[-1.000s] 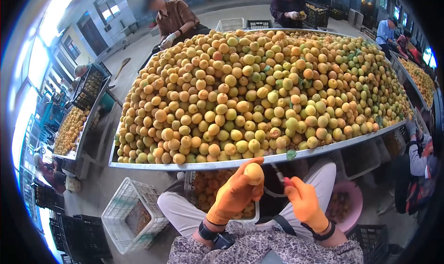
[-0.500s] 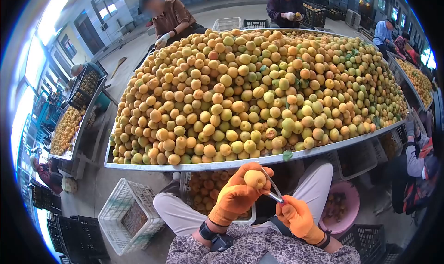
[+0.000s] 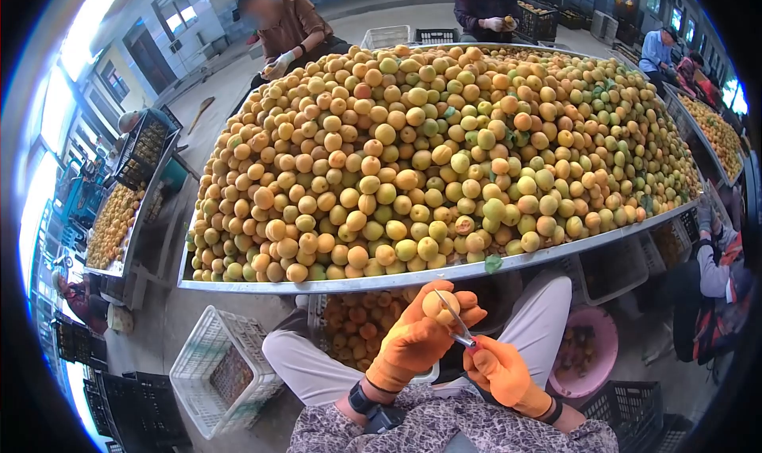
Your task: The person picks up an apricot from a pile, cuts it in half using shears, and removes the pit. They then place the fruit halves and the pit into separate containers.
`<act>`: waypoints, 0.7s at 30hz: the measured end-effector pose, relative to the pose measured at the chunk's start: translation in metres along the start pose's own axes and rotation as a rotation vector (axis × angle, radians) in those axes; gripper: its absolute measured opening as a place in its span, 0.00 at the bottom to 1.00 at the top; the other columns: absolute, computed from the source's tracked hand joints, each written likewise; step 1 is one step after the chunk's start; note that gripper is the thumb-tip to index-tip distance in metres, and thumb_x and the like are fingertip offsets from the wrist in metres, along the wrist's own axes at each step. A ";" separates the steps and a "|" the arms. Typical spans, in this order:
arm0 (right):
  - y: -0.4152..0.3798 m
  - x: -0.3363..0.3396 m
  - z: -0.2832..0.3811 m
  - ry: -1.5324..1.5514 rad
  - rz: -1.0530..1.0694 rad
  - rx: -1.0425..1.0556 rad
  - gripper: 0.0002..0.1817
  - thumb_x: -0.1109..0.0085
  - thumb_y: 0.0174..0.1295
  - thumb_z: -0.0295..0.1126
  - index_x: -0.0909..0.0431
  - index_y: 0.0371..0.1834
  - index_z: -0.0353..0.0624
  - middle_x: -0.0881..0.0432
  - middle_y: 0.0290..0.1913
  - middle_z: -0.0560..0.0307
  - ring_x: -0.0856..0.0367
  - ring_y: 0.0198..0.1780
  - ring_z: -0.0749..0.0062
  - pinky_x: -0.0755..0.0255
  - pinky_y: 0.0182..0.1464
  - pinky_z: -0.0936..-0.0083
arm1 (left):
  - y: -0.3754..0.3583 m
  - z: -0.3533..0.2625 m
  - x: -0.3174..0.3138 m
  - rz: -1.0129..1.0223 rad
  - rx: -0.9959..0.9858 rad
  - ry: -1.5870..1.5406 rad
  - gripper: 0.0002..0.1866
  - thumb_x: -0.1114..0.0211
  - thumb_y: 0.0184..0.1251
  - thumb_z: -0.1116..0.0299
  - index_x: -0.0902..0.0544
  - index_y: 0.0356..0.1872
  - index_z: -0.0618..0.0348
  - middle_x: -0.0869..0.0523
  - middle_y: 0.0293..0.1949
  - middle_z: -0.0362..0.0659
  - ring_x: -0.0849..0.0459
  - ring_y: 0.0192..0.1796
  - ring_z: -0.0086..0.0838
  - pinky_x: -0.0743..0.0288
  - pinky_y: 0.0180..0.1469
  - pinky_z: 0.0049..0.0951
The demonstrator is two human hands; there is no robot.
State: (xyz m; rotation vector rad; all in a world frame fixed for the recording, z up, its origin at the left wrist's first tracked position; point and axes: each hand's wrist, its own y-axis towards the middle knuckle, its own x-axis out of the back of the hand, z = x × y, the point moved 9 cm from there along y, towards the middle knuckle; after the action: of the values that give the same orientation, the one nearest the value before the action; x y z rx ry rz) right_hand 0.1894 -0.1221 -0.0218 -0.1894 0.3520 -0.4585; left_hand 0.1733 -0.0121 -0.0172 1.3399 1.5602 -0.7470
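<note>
Wearing an orange glove, my left hand holds a yellow-orange fruit between thumb and fingers. My right hand, gloved too, is wrapped round the red handle of a small metal tool. The tool's thin metal part lies across the right side of the held fruit. Both hands are over my lap, just below the metal rim of a large table heaped with yellow, orange and greenish fruit.
Below the rim sits a crate of fruit. A white crate stands left, a pink basin right, near a black crate. Two people are across the table; others are right and far left.
The tool has moved from beside the fruit to across its surface. My right hand has shifted slightly left, and my left hand has turned the fruit a little.
</note>
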 end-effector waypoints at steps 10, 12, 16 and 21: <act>0.000 0.003 0.000 -0.087 -0.006 0.018 0.36 0.48 0.62 0.68 0.27 0.35 0.39 0.36 0.19 0.71 0.42 0.19 0.88 0.52 0.22 0.86 | -0.009 -0.002 -0.009 -0.076 0.009 0.131 0.40 0.23 0.53 0.61 0.34 0.64 0.60 0.23 0.59 0.57 0.27 0.66 0.51 0.42 0.73 0.51; 0.001 0.003 0.000 -0.143 -0.008 0.086 0.33 0.51 0.65 0.65 0.29 0.32 0.39 0.36 0.18 0.70 0.42 0.19 0.86 0.50 0.22 0.83 | -0.011 0.000 -0.015 -0.092 0.051 0.211 0.39 0.24 0.56 0.60 0.35 0.64 0.62 0.22 0.59 0.59 0.25 0.65 0.48 0.39 0.72 0.50; 0.001 0.010 0.001 -0.251 -0.019 0.188 0.33 0.55 0.69 0.63 0.31 0.30 0.39 0.35 0.17 0.67 0.40 0.20 0.83 0.47 0.24 0.80 | -0.007 -0.007 -0.024 0.043 0.082 0.314 0.36 0.26 0.60 0.65 0.33 0.66 0.64 0.22 0.60 0.55 0.23 0.63 0.42 0.30 0.67 0.41; -0.006 0.021 0.006 -0.267 0.040 0.120 0.33 0.54 0.68 0.64 0.29 0.31 0.38 0.33 0.18 0.65 0.38 0.21 0.82 0.44 0.24 0.80 | 0.000 -0.022 -0.038 0.146 0.291 0.660 0.38 0.24 0.57 0.68 0.32 0.67 0.68 0.19 0.57 0.55 0.21 0.62 0.38 0.29 0.65 0.33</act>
State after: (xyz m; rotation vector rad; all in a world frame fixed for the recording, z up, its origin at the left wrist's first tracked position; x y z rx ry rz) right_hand 0.2064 -0.1366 -0.0209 -0.1241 0.0663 -0.4079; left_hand 0.1672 -0.0078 0.0259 2.0367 1.8689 -0.4691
